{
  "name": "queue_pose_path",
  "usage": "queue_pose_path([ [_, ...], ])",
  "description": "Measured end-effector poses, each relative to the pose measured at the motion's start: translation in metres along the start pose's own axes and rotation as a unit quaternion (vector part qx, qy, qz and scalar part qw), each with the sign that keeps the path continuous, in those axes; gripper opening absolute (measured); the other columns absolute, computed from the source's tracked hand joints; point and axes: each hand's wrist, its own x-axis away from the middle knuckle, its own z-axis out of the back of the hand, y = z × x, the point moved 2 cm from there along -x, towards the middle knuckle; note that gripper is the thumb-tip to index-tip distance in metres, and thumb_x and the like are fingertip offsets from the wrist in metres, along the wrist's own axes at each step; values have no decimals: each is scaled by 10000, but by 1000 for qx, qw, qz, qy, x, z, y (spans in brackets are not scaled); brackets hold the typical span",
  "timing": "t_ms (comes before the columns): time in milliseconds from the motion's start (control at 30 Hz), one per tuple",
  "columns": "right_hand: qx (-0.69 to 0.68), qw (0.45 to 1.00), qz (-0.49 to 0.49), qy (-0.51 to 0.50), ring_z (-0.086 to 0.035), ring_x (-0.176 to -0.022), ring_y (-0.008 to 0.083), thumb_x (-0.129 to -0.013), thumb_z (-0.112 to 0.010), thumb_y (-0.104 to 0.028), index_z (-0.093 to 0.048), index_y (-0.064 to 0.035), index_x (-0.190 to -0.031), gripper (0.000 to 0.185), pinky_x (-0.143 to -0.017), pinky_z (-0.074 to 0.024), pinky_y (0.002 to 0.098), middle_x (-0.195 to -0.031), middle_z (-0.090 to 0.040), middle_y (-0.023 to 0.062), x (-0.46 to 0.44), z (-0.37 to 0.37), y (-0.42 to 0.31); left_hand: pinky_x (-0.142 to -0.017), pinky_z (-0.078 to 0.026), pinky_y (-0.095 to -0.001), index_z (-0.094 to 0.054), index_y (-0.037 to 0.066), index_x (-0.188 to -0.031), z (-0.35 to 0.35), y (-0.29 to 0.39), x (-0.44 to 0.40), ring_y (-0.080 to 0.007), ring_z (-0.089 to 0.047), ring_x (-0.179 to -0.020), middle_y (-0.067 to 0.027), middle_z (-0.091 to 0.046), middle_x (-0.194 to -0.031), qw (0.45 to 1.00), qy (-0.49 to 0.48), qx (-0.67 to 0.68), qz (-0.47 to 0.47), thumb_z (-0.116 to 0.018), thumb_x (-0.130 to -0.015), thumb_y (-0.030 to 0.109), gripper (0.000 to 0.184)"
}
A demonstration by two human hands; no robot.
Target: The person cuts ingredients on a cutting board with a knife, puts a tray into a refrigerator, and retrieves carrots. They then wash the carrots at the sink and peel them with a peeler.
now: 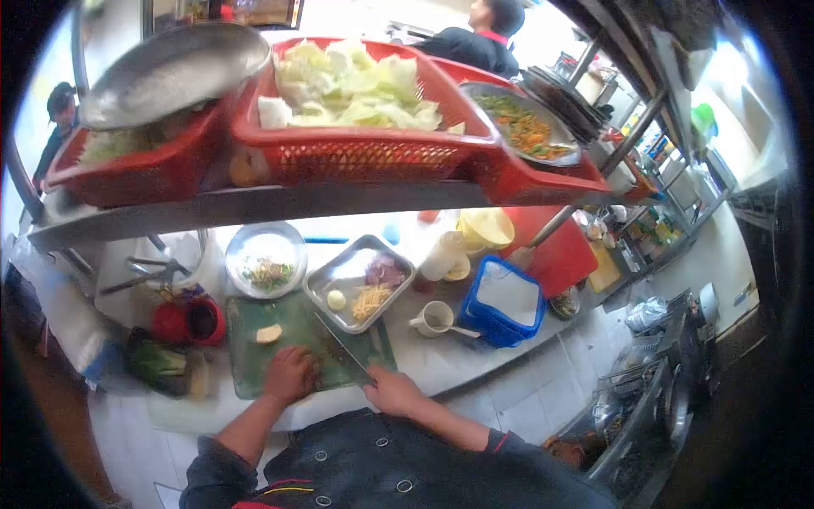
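Note:
A green cutting board (246, 365) lies on the white counter in front of me. My right hand (393, 388) is closed round the handle of a knife (343, 349), whose blade points up and left over the board. On the board's left part rests my left hand (293, 373), fingers curled; what they hold, if anything, is hidden. A pale peeled piece (269, 333) lies just above that hand. Behind the board stand a metal tray (339, 265) with chopped purple pieces, yellow strips and a round white piece, and a plate (242, 246) with chopped food.
A shelf (339, 202) at head height bears red baskets (365, 161) of cut leaves and vegetables. Right of the board are a white mug (434, 319) and a blue tub (502, 318); left, a red container (188, 321). Two people are beyond the shelf.

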Motion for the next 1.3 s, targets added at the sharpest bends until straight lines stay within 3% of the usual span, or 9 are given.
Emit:
queue_pose_path([
  [500,37,998,-30,-45,-593,-901,449,-851,-432,-200,-496,4,-1086,317,-816,-448,537,-958,-616,280,6,-23,2,-782,-451,-466,-661,85,-864,9,-1,4,-347,-556,-890,-137,-605,-923,999,-13,1,30,-672,-725,180,168],
  [633,59,995,-35,-72,-594,-933,451,-852,-405,-188,-496,9,-1085,318,-837,-444,539,-993,-615,278,-3,-25,6,-755,-464,-455,-631,55,-858,10,2,1,-355,-559,-863,-153,-598,-910,998,-66,14,18,-645,-732,170,171],
  [900,64,995,-22,-71,-582,-979,445,-853,-430,-233,-516,20,-1103,366,-881,-438,520,-1043,-596,295,-14,-17,0,-696,-480,-461,-653,60,-803,14,0,1,-350,-585,-814,-150,-613,-855,998,30,50,-24,-645,-740,184,140],
  [967,121,986,18,-116,-580,-990,438,-860,-420,-230,-526,11,-1099,356,-888,-438,514,-1042,-596,294,-34,-28,18,-726,-488,-452,-666,61,-806,-5,-9,8,-344,-597,-825,-147,-624,-838,998,-59,-5,9,-622,-754,219,172],
  [1000,109,992,18,-59,-577,-985,443,-863,-416,-232,-519,26,-1083,355,-866,-443,513,-1032,-593,301,-29,-28,14,-740,-486,-463,-672,61,-829,23,13,-9,-339,-600,-832,-140,-629,-840,983,-151,-20,100,-606,-774,255,212],
  [1067,97,995,24,-4,-575,-979,447,-865,-412,-234,-511,41,-1067,355,-845,-447,511,-1022,-589,307,-24,-21,0,-733,-489,-459,-677,70,-849,16,4,-3,-332,-600,-846,-135,-630,-841,996,-80,-20,14,-612,-778,265,217],
  [1133,61,995,-9,-74,-572,-977,455,-860,-426,-234,-507,51,-1055,355,-842,-447,515,-1016,-590,312,-21,-14,-11,-733,-491,-456,-678,74,-854,6,-3,3,-331,-599,-853,-137,-632,-844,999,-43,-11,2,-612,-775,264,216],
  [1233,52,992,-16,-115,-578,-960,457,-865,-439,-249,-509,58,-1052,367,-839,-448,520,-1008,-592,311,-40,-30,1,-752,-497,-437,-675,88,-876,4,0,11,-320,-602,-867,-132,-638,-895,998,-53,-12,21,-620,-767,258,210],
  [1300,70,994,7,-79,-583,-942,457,-862,-445,-249,-514,55,-1040,359,-831,-451,521,-992,-598,306,-47,-37,4,-767,-493,-436,-671,97,-904,4,-7,5,-321,-593,-874,-130,-632,-954,983,-158,-21,87,-630,-758,250,215],
])
